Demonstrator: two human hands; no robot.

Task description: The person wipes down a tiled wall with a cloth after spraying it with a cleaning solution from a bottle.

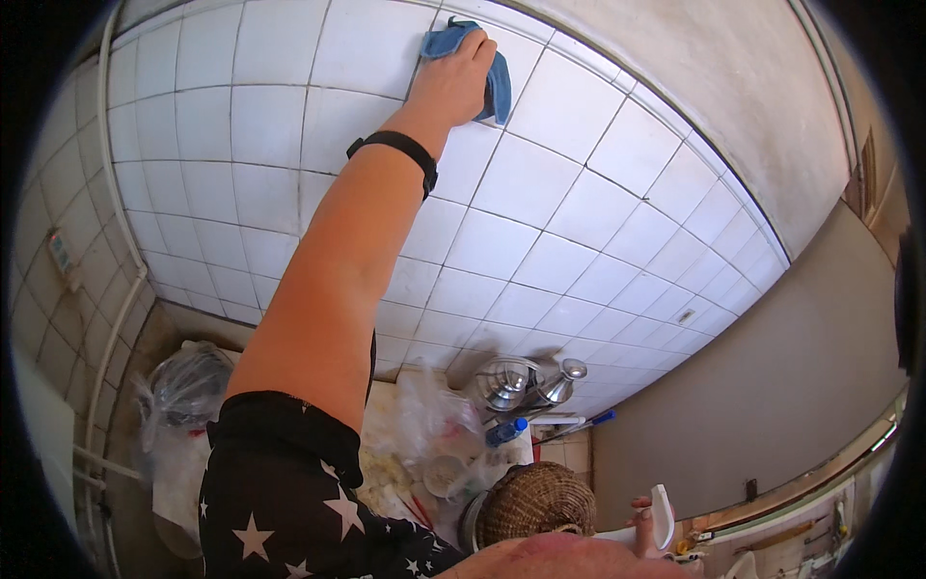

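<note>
My left hand point(452, 83) is shut on a blue cloth point(499, 87), pressed to the white tiled wall point(550, 101) near its upper edge. Cloth shows on both sides of the fingers. The left arm is stretched up across the view, with a black band point(394, 148) at the wrist and a black sleeve with pale stars. Low at the right, my right hand point(642, 525) is partly visible, its fingers around a curved white object point(661, 517) that I cannot identify further. The rest of that hand is hidden.
Below the wall, a cluttered surface point(380, 420) holds plastic bags point(438, 420), shiny metal vessels point(506, 383) and a blue-capped bottle point(506, 432). A woven basket point(539, 503) stands nearer. Another bag point(188, 383) lies left. A white pipe point(119, 188) runs down the left corner.
</note>
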